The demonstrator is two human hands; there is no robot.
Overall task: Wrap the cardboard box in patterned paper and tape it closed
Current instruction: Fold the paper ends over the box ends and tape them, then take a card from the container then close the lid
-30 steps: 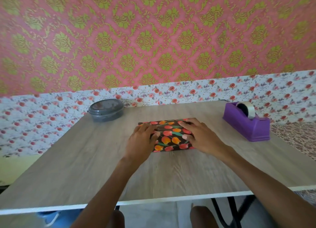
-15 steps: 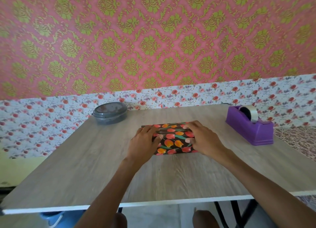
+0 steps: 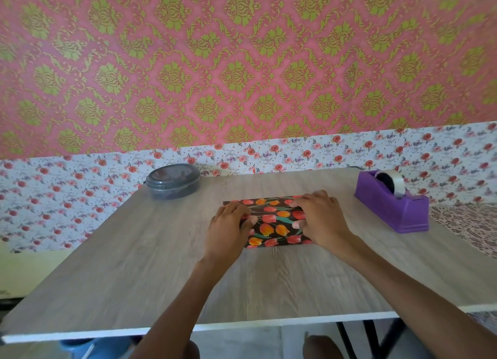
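Note:
The box point(image 3: 271, 224), wrapped in dark paper with red and orange tulips, lies flat in the middle of the wooden table point(image 3: 161, 264). My left hand point(image 3: 228, 232) covers its left end, with bent fingers and the thumb on the top face. My right hand point(image 3: 320, 221) covers the right end; its fingers curl over the far top edge and its thumb lies on the top. Both ends of the box are hidden under my hands. The purple tape dispenser point(image 3: 392, 202), with a roll of clear tape, stands at the right of the table.
A round grey lidded container point(image 3: 173, 181) sits at the table's back left. The patterned wall runs close behind the table. A patterned cloth point(image 3: 468, 224) lies right of the dispenser. The white front edge point(image 3: 215, 329) is near my knees.
The view has dropped a little in the frame. Both hands stay on the box's ends, and the box has not visibly moved.

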